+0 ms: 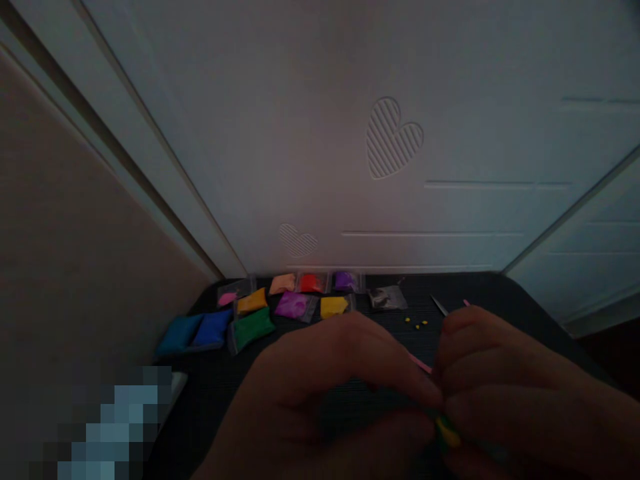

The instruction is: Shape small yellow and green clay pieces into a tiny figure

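Observation:
Close to the camera, my left hand [330, 393] and my right hand [520, 393] meet at their fingertips. Between them is a small green and yellow piece of what looks like modelling clay [449, 433]. My left thumb and index finger pinch one side of it. The curled fingers of my right hand close on the other side and hide part of it. A thin pink stick [420, 363] shows behind my fingers, partly covered. Past my right hand lie several tiny yellow bits [417, 327] on the dark table.
Small bags of coloured clay lie along the back left, among them a green bag [254, 329], a blue bag [213, 329] and a yellow bag [334, 307]. A pointed metal tool [439, 305] lies behind my right hand. A white panel [320, 167] bounds the table's back.

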The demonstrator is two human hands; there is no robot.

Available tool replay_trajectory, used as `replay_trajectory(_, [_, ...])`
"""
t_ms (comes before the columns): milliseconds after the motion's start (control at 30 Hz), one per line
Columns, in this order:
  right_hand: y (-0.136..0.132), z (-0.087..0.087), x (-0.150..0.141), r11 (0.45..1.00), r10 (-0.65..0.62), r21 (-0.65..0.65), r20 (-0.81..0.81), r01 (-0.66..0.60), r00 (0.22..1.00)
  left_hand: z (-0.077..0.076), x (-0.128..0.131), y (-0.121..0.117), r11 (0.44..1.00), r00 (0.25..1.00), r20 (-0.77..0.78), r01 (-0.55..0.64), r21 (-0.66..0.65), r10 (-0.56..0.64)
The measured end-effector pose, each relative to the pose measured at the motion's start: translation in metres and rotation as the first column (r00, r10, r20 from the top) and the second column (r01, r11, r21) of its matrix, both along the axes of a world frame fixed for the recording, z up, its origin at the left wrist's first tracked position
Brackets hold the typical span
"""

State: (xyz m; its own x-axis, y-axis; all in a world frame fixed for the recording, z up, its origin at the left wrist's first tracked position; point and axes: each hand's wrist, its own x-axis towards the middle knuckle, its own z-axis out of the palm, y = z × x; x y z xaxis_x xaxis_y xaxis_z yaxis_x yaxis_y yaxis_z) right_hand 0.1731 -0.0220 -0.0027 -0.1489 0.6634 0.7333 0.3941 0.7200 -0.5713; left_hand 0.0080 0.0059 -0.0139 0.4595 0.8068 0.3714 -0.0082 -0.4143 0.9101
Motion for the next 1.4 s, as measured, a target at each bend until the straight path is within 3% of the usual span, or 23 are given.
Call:
replay_trajectory(167, [0.002,-0.001,0.002,0.998,0.038,-0.046,0.042,-0.036,0.998,0.004,0.004,0.003,0.993,0.995,0.097,-0.035,0.112,0.025])
replay_trajectory(567, [0.002,0.004,0.014,0.997,0.076,0.008,0.231,-0.08,0.97,0.012,-0.004,0.005,0.951,0.998,-0.057,-0.017,0.31,0.036])
replay_trajectory(800, [0.001,0.006,0.017,0.99,0.137,-0.061,0.256,-0.125,0.957,0.01,-0.005,0.006,0.948,0.997,-0.068,0.047,0.316,-0.027])
replay_trajectory(1000, [-0.002,-0.002,0.019,0.999,0.01,-0.034,0.238,-0.002,0.971,0.016,-0.008,0.01,0.94,0.987,-0.131,0.129,0.315,-0.091])
replay_trajectory(1267, [0.001,0.006,0.017,0.98,0.182,-0.118,0.206,-0.16,0.962,0.011,-0.005,0.007,0.948,0.994,-0.094,0.076,0.309,-0.049])
replay_trajectory(1400, [0.003,0.008,0.018,0.981,0.184,-0.097,0.227,-0.166,0.956,0.011,-0.004,0.007,0.953,0.996,-0.075,0.059,0.297,-0.038])
